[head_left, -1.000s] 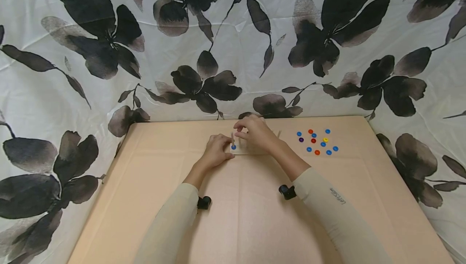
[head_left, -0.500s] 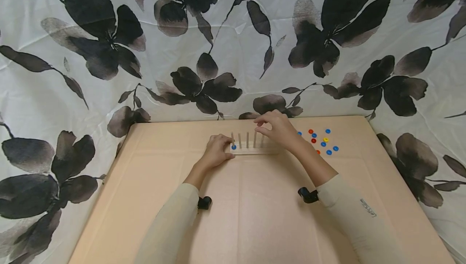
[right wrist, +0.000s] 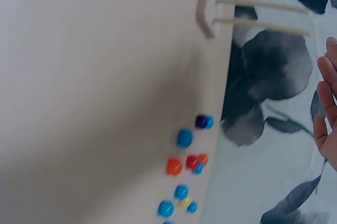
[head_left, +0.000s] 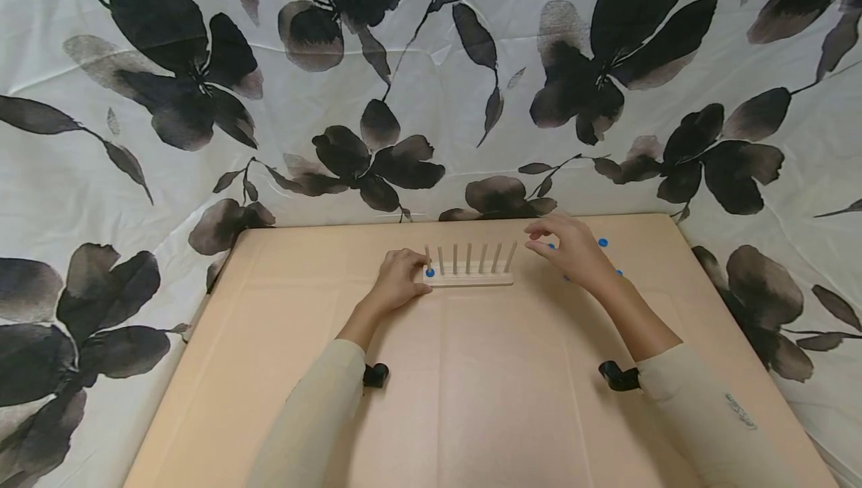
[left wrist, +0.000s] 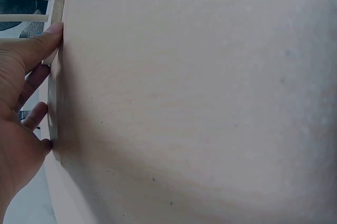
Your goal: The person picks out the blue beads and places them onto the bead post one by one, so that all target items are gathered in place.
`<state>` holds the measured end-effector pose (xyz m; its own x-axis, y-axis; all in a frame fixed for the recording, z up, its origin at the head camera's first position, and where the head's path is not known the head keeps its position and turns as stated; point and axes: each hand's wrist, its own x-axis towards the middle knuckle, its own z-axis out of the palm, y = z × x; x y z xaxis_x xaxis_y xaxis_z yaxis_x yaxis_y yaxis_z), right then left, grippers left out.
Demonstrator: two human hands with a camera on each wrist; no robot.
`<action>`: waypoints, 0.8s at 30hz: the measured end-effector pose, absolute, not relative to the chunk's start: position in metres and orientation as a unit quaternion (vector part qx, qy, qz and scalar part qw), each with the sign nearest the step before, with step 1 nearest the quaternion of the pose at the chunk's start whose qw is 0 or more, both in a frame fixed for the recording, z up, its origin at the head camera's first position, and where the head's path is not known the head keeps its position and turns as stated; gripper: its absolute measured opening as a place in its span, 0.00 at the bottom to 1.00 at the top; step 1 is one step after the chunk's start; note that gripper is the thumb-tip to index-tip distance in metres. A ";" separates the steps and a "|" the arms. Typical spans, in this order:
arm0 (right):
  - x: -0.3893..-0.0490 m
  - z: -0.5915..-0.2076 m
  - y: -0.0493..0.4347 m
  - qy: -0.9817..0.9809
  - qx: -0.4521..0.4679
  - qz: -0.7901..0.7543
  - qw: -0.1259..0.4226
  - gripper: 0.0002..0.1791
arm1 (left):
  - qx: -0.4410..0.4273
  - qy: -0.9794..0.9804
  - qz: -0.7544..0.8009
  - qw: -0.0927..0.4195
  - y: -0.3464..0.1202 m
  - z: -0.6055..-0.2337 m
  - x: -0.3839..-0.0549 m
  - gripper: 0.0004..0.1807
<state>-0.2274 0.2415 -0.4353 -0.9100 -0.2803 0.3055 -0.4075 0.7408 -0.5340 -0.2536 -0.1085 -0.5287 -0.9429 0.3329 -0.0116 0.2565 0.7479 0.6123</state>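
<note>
Work's looking v. early, judging by the peg rack (head_left: 471, 281): one blue bead (head_left: 429, 272) is sitting low on the leftmost peg (head_left: 427, 251), & the other 6 pegs (head_left: 455, 257) are standing bare. What's left, prob., is the loose lot lying to the right of the rack on the surface (head_left: 438, 383), approx. a dozen in the R wrist view (blurry, so count's rough): mostly blue beads (right wrist: 184, 138), plus a purple bead (right wrist: 201, 121), a yellow bead (right wrist: 184, 202), & some red/orange beads (right wrist: 174, 166). In the head view the R hand is hiding most of them.

Re containers: the rack's the only holder showing; its leftmost peg is carrying that single bead, w/ the loose ones lying directly on the surface, no tray under them.

Left grip (head_left: 397, 278) is pinching the rack's left end, thumb along the near edge, presumably steadying it. Right grip (head_left: 569, 248) is hovering btw the rack & the loose beads, thumb & fingers apart, nothing visibly in it; a blue spot is showing in the gap, prob. a bead lying beyond, tho can't be sure. Patterned cloth (head_left: 431, 114) is hanging behind.
</note>
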 end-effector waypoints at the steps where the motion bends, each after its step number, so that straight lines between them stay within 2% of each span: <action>1: -0.226 -0.437 0.246 -0.928 0.182 0.309 0.102 0.13 | 0.158 0.933 0.318 0.060 -0.109 -0.529 -0.254 0.28; 18: -0.206 -0.495 0.301 -0.956 0.088 0.278 0.020 0.15 | 0.167 0.931 0.318 0.057 -0.113 -0.530 -0.248 0.28; 24: -0.196 -0.509 0.311 -0.958 0.075 0.274 0.021 0.15 | 0.170 0.931 0.317 0.059 -0.114 -0.530 -0.245 0.28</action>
